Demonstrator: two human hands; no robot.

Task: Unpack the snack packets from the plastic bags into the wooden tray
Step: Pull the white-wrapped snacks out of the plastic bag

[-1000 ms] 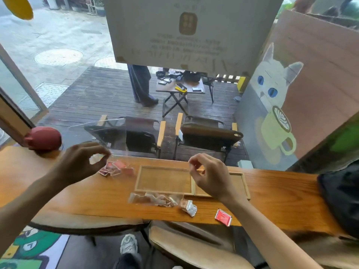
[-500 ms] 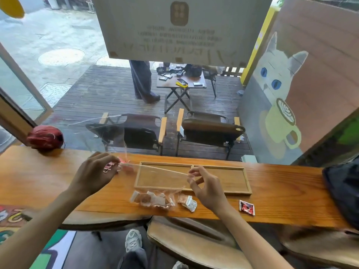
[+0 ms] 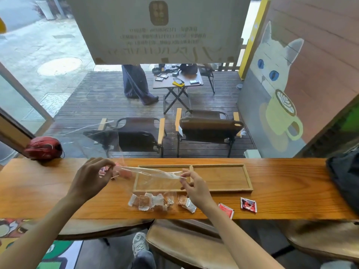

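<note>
While both my hands work above the wooden counter [image 3: 281, 183], head view shows my left hand [image 3: 91, 179] pinching one end of a clear plastic bag [image 3: 153, 172] with curled fingers, and my right hand [image 3: 194, 188] pinching the other end, the bag stretched taut between them over the left compartment of the wooden tray [image 3: 250, 188]. Tray sits toward the counter's far edge, two compartments, both bare wood. Pink packets [image 3: 120, 172] show blurred just beside my left hand, inside or behind the bag, cannot tell which. Second clear bag of brown snack packets [image 3: 149, 202] lies at the near edge, just in front of the tray. One white-brown packet [image 3: 187, 204] lies beside it under my right wrist. Two red packets [image 3: 226, 210] [image 3: 248, 204] lie near the near edge, right of my right arm. Red helmet [image 3: 43, 147] at far left corner, black bag [image 3: 345, 175] at right end.
</note>
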